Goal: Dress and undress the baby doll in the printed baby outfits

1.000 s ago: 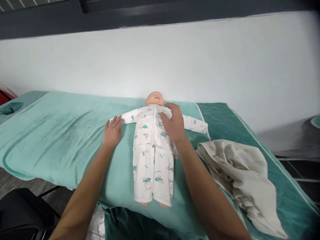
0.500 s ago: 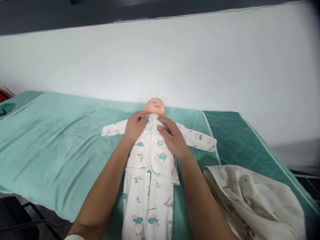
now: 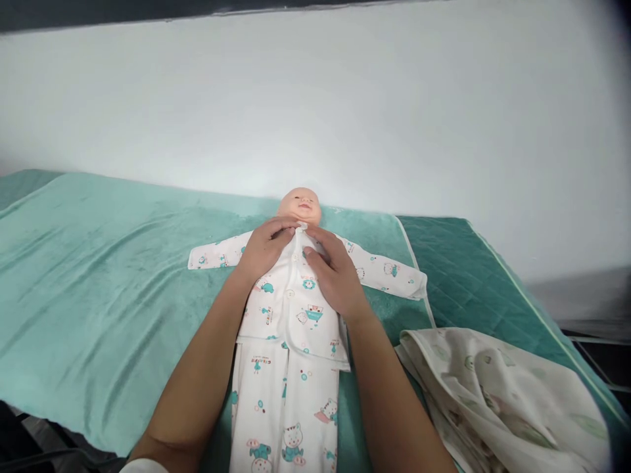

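A: Where's the white, teal-printed cloth jacket (image 3: 296,303)?
B: On the bald, pink plastic doll (image 3: 300,204); I see left hand (image 3: 266,248) and right hand (image 3: 338,270) half-curled at the jacket's collar (image 3: 302,226); grip, can't tell; apparently straightening; next calls for light, even touch

Seemingly a care-training room (baby doll (image 3: 300,205) on covered bed (image 3: 123,282)).

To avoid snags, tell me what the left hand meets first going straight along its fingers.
The left hand would probably meet the pajama top's collar first, right by its fingertips; whether they touch it is unclear.
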The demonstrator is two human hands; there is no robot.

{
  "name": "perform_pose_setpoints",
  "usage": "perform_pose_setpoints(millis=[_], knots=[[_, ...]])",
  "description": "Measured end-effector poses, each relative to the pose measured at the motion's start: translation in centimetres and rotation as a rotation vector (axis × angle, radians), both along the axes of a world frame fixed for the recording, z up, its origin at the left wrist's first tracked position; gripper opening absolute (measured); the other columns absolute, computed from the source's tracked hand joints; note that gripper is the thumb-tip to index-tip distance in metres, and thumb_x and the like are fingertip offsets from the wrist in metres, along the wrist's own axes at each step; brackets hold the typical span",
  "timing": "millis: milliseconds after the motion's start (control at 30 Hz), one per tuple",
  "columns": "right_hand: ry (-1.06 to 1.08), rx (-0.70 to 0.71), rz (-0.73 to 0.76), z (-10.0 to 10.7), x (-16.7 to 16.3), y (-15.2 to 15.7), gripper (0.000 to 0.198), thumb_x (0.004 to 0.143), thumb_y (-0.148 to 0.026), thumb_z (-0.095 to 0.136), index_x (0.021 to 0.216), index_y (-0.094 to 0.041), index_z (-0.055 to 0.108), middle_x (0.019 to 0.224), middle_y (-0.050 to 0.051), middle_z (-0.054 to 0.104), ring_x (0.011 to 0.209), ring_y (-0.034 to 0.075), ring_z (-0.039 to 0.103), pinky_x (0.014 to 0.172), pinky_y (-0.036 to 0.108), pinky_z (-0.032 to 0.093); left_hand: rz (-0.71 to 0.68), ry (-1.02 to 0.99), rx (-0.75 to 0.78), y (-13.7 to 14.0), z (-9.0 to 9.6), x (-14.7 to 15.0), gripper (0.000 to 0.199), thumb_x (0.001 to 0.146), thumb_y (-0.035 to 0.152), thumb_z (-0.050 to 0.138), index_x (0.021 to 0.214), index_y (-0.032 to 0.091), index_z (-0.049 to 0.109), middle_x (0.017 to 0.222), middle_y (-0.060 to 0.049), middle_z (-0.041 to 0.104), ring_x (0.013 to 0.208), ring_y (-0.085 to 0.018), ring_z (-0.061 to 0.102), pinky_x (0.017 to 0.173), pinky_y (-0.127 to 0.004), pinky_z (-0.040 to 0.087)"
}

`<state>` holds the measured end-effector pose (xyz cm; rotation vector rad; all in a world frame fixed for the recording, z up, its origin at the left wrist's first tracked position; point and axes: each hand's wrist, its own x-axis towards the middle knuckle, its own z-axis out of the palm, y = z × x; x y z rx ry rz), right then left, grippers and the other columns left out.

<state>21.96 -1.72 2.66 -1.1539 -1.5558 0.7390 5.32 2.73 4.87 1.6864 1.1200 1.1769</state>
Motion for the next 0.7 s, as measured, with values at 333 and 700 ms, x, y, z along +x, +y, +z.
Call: perform_pose_setpoints(millis=[333,700], knots=[[0.002,0.006,-0.028,0.13,-0.16,-0.08,0.029,0.095,-0.039,0.058,0.120,-0.030,0.070,0.145,0.006,0.059,0.139,0.025,0.051,0.116,0.050,0.043,0.050,-0.121,-0.063,-0.09,-0.22,0.01,0.014,0.088,0.027,0.066,0.096,0.021,0.076,0.118,-0.006,0.076,0.115,-0.022,0.068,0.107,-0.038,0.048],[-0.007,-0.013,-0.039,0.13,-0.11,-0.10,0.029,0.094,-0.039,0.058,0.119,-0.032,0.071,0.144,0.004,0.059,0.139,0.026,0.049,0.114,0.051,0.046,0.053,-0.107,-0.017,0.18,-0.59,-0.08,0.015,0.089,0.030,0.067,0.096,0.023,0.078,0.120,-0.005,0.076,0.117,-0.022,0.067,0.107,-0.040,0.049]])
